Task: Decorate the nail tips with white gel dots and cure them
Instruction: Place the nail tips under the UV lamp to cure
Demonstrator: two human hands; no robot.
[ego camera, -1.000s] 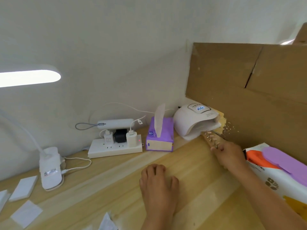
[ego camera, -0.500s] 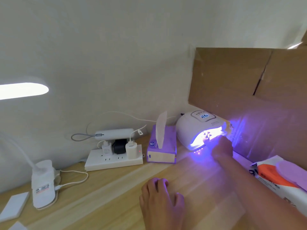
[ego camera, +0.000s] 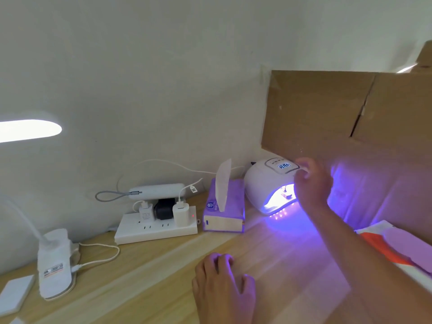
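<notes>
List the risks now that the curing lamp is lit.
The right hand hovers, blurred, at the top panel of the lamp; a stray press might change or stop the cure. Bumping the lamp could shift the nail tips inside, possibly smearing uncured gel.

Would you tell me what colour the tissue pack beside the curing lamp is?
The tissue pack is purple, seen in the head view.

my pale wooden desk (ego camera: 152, 284): smooth, faintly sheened
white domed curing lamp (ego camera: 259, 183): glossy plastic
brown board (ego camera: 315, 108) beside me: matt, rough cardboard
</notes>
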